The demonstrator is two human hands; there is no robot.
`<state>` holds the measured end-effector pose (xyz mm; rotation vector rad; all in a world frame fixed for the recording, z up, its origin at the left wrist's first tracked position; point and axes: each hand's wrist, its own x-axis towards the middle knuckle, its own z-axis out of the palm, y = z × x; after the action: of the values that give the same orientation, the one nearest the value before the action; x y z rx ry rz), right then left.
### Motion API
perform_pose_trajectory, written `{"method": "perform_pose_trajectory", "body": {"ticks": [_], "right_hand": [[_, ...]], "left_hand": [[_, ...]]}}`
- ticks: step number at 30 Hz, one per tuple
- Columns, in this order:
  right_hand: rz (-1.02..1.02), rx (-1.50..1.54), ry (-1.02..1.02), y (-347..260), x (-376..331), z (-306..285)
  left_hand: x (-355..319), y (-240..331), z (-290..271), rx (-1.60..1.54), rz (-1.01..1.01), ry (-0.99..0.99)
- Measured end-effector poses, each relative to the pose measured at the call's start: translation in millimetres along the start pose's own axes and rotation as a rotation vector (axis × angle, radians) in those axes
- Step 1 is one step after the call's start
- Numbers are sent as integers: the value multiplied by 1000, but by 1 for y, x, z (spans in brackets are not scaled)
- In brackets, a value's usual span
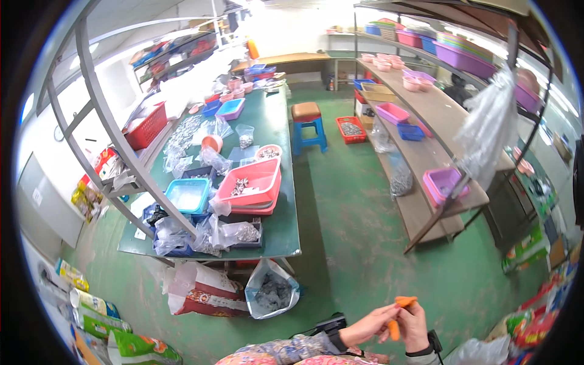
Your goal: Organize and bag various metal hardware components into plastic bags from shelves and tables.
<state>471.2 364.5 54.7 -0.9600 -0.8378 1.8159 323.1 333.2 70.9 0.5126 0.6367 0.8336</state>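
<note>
Head view has both my hands low in the frame, over the green floor, well away from the long green worktop (pixel 286 201). My left hand (pixel 368 326) and right hand (pixel 415 325) are both pinched on a small orange plastic-looking piece (pixel 399 313): part of it sticks out above the fingertips and part hangs below them. Honestly can't tell if it's one item or two. It looks light and fairly stiff, probably smooth enough to slip, so I'd grip it near the middle with fingertips rather than out at the ends. Red plastic trays (pixel 258 182) of small metal parts sit on that worktop, with a grey-filled bag (pixel 274 295) on the floor below.
</note>
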Motion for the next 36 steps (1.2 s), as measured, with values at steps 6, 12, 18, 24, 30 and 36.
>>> {"method": "perform_pose_trajectory", "body": {"ticks": [6, 12, 18, 24, 30, 36], "right_hand": [[413, 98, -311, -35, 173, 38], [399, 76, -417, -81, 330, 64], [277, -88, -368, -129, 482, 85], [241, -226, -566, -159, 672, 115], [485, -355, -767, -171, 829, 206], [455, -659, -1104, -135, 979, 297]], "left_hand": [[65, 93, -63, -194, 192, 59], [152, 212, -119, -464, 203, -122], [262, 326, -183, -565, 177, -156], [359, 441, -272, -596, 197, -84], [397, 555, -349, -732, 391, 120], [363, 617, -457, -570, 932, 365]]}}
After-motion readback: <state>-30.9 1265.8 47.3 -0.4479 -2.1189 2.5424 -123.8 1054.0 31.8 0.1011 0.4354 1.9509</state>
